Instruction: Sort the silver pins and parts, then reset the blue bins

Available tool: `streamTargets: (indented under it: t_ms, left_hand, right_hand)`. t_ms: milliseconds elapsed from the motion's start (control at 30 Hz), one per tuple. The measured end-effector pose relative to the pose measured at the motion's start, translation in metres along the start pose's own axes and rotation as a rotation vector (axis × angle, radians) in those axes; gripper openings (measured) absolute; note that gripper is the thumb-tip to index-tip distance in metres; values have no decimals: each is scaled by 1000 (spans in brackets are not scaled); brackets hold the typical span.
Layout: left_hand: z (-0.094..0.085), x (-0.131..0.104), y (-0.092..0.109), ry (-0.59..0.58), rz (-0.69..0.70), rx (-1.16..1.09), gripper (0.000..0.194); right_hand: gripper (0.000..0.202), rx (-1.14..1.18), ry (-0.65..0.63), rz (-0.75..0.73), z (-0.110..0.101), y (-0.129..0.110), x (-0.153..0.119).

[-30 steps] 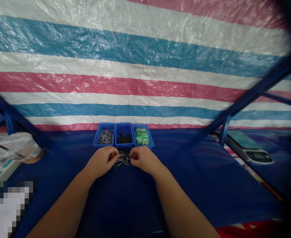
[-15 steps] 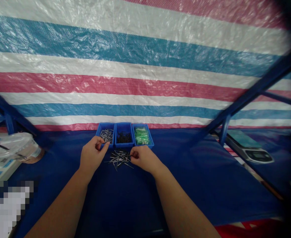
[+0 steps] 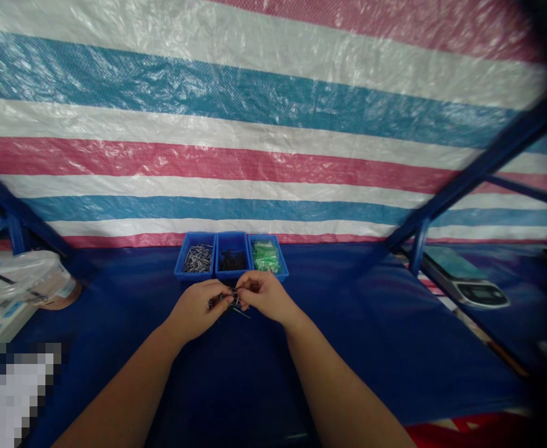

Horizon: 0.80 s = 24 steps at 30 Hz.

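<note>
Both hands meet over a small pile of thin silver metal pins (image 3: 241, 311) on the blue table. My left hand (image 3: 198, 310) curls in from the left, thumb and fingers closed at the pile's edge. Opposite it, my right hand (image 3: 264, 298) has thumb and forefinger pinched together, with the fingertips of the two hands almost touching. What sits between the fingertips is too small to make out. Most of the pile is hidden behind the left hand. Just beyond stand three blue bins: one of silver pins (image 3: 198, 258), one of small black pieces (image 3: 233, 259), one of green pieces (image 3: 266, 255).
A digital scale (image 3: 481, 292) stands at the right. To the left are a clear plastic tub (image 3: 51, 280) and a white power strip (image 3: 2, 326). Blue metal frame bars (image 3: 420, 246) rise on both sides, and a striped tarp (image 3: 236, 165) hangs behind.
My left hand has moved right and down from the left bin to the pile, meeting the right hand. My right hand has shifted slightly left.
</note>
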<state>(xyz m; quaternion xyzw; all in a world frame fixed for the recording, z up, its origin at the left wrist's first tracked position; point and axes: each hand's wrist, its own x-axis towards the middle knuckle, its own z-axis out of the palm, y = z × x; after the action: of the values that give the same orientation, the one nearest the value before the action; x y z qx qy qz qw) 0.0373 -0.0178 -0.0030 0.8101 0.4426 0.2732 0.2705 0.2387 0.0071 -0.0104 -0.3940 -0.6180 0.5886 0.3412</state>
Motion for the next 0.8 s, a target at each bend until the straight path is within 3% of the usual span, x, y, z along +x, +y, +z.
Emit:
streamTargets:
  t_ms: [133, 233, 333, 467, 600, 667, 800]
  left_hand:
    - [-2, 1, -3, 112, -43, 45, 24]
    - [-8, 1, -10, 363, -168, 82, 30]
    - [-16, -1, -21, 550, -335, 161, 43]
    - [-24, -1, -32, 532, -487, 263, 55]
    - [-25, 0, -32, 501, -453, 268, 55]
    - [-23, 0, -30, 469, -392, 266, 53]
    - [-17, 0, -26, 342, -295, 277, 49]
  right_hand:
    - [15, -18, 98, -12, -1, 3, 3]
    - [16, -104, 201, -41, -3, 5, 5]
    - [16, -240, 189, -64, -4, 5, 4]
    - [13, -458, 105, -88, -4, 0, -1]
    - [10, -570, 18, -78, -4, -2, -2]
    - [13, -543, 92, -75, -1, 1, 4]
    - [34, -457, 367, -81, 9, 6, 18]
